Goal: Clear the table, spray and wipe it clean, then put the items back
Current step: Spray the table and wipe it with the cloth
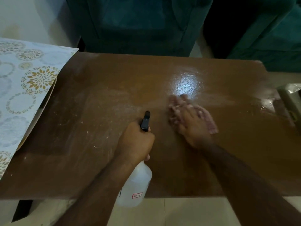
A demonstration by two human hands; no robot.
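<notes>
A brown wooden table point(101, 101) fills the view, dusty on its left half and wet and shiny at the far right of centre. My left hand point(136, 142) grips the neck of a white spray bottle point(135, 186) with a black nozzle point(145, 119) that points away from me over the table. My right hand point(190, 124) lies flat, fingers spread, pressing a pinkish cloth point(210, 123) onto the table just right of the nozzle. The hand and the cloth are motion-blurred.
A patterned blue-and-gold sheet point(24, 88) lies over the table's left end and hangs off it. Teal upholstered chairs point(138, 25) stand behind the far edge. A shiny metallic object point(291, 98) sits at the right edge. Light tiled floor point(179, 212) shows near me.
</notes>
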